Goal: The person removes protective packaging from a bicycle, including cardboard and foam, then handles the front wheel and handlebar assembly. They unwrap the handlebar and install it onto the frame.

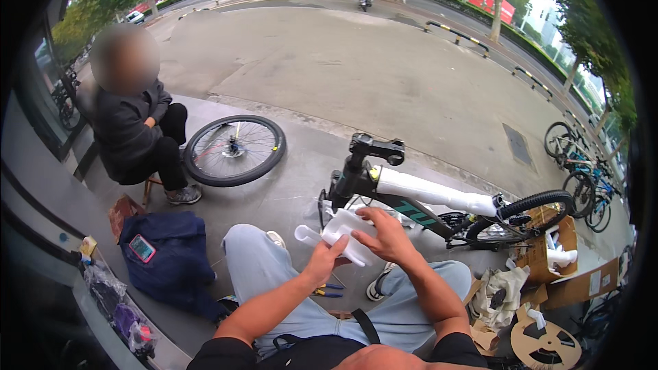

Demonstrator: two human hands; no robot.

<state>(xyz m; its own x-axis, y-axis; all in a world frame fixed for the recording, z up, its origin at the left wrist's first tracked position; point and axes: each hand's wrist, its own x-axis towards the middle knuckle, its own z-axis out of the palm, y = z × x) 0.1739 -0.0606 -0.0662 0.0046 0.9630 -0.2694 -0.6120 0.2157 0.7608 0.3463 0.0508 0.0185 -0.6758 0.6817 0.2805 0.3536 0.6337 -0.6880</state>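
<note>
Handling a curled white foam sheet (pixel 353 224) looks like the step in hand, held at twelve o'clock just beyond the lap. The left hand (pixel 323 260) pinches its near edge between thumb and fingers; the right hand (pixel 384 234) touches its far right part with thumb and fingers parted, and I cannot tell whether they press on it. The next move, I judge, calls for a steady left pinch and a light right touch, since the sheet seems thin and springy.

Below the hands, pliers (pixel 329 294) lie on the ground between the feet. A dark cloth (pixel 175 260) bearing a phone (pixel 142 248) is at ten o'clock. Farther out, a bicycle (pixel 404 209) stretches from twelve to two o'clock, one tube covered by a white sleeve (pixel 435 189), with a cardboard box (pixel 565 234) near its rear wheel. A loose wheel (pixel 274 159) lies at eleven, beside a seated person (pixel 127 133). Parked bikes (pixel 579 188) stand beyond, at two.
</note>
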